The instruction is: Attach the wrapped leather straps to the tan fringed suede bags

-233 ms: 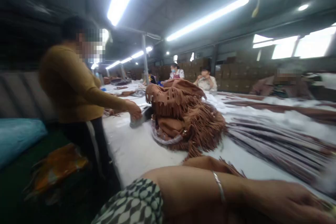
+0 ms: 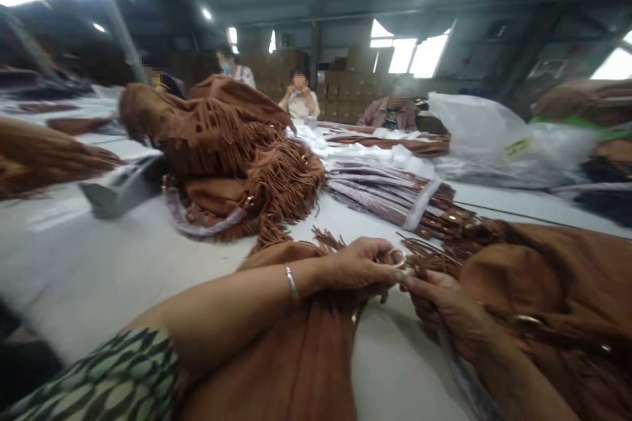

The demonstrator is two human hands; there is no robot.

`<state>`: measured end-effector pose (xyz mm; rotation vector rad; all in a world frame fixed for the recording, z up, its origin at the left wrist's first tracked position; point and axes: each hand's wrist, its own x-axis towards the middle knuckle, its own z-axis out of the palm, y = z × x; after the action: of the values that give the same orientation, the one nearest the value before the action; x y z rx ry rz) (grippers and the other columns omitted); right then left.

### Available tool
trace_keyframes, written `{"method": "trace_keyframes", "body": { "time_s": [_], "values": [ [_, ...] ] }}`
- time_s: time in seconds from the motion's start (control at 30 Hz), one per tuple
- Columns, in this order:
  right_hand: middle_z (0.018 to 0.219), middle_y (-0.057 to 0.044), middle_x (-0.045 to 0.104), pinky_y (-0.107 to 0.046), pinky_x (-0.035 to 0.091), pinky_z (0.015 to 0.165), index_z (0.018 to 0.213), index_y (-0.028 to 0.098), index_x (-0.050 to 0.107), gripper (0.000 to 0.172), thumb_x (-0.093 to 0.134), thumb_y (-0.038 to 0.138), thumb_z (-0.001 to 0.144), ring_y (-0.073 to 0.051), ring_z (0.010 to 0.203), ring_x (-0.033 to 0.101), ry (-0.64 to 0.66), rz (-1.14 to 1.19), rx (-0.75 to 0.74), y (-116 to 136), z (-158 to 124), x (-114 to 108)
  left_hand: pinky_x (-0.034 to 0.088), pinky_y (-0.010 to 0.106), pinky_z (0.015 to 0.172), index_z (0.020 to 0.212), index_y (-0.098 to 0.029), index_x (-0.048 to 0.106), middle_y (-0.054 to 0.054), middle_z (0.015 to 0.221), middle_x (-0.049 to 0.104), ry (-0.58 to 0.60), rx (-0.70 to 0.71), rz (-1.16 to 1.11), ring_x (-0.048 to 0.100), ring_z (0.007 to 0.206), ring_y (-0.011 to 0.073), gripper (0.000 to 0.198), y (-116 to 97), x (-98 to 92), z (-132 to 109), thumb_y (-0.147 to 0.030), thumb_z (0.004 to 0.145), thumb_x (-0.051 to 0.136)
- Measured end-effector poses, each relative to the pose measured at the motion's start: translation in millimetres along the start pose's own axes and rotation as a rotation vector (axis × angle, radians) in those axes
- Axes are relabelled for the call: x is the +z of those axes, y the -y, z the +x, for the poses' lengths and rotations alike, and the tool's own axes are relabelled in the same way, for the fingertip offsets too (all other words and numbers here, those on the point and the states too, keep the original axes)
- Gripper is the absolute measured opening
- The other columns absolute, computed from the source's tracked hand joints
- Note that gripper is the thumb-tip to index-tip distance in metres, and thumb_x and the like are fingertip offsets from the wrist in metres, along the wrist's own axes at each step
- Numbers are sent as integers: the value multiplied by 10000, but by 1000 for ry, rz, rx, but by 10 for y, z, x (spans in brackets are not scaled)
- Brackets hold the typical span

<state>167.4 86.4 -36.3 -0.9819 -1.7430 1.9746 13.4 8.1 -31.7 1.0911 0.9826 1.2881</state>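
My left hand (image 2: 363, 264), a silver bracelet at its wrist, pinches a gold metal ring (image 2: 399, 259) between thumb and fingers. Close against it, my right hand (image 2: 442, 302) has its fingers closed on a bag strap (image 2: 457, 368), whose plastic-wrapped length hangs below the hand. The fingertips of both hands meet beside the ring. Under my left forearm lies a brown fringed bag (image 2: 301, 362). Whether the ring is fixed to this bag is hidden by my fingers.
Brown fringed bags (image 2: 222, 145) are heaped on the white table (image 2: 148, 276). A bundle of wrapped straps (image 2: 375, 191) lies beyond my hands. Another brown bag (image 2: 567, 270) is at right, with a clear plastic bag (image 2: 478, 131) behind. Several people sit or stand across the table.
The view has swung to the right. My right hand, the ring and the brown bag at right now show. The person in the mustard sweater has mostly left the view.
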Motion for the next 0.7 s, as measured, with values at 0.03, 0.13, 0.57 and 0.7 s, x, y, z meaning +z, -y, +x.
{"method": "trace_keyframes", "body": {
  "time_s": [0.03,0.13,0.57,0.7],
  "values": [
    [495,84,426,-150,258,331,729,139,561,285,698,386,763,-32,354,327,-43,-13,22,-11,-37,-50,300,160,417,754,-154,481,-89,559,403,-9,12,32,353,446,28,413,19,-8,-8,-423,623,766],
    [435,103,344,-145,157,333,672,147,557,323,775,383,640,-18,350,236,-165,-61,9,44,-54,-93,289,145,438,771,-132,530,-84,559,430,-48,52,236,360,474,26,260,31,-7,-29,-290,674,712],
    [481,54,460,-163,168,330,684,149,599,322,755,429,649,-18,334,296,-177,93,-2,162,-68,7,353,160,517,688,-126,563,-53,571,512,-160,135,582,452,527,49,51,74,4,2,-156,695,604],
    [468,57,444,-173,178,337,599,173,512,309,754,361,642,-26,340,300,-154,109,-17,171,-95,107,346,170,534,675,-130,574,-46,589,527,-101,144,695,461,551,58,45,28,0,-23,-152,709,593]
  ]
}}
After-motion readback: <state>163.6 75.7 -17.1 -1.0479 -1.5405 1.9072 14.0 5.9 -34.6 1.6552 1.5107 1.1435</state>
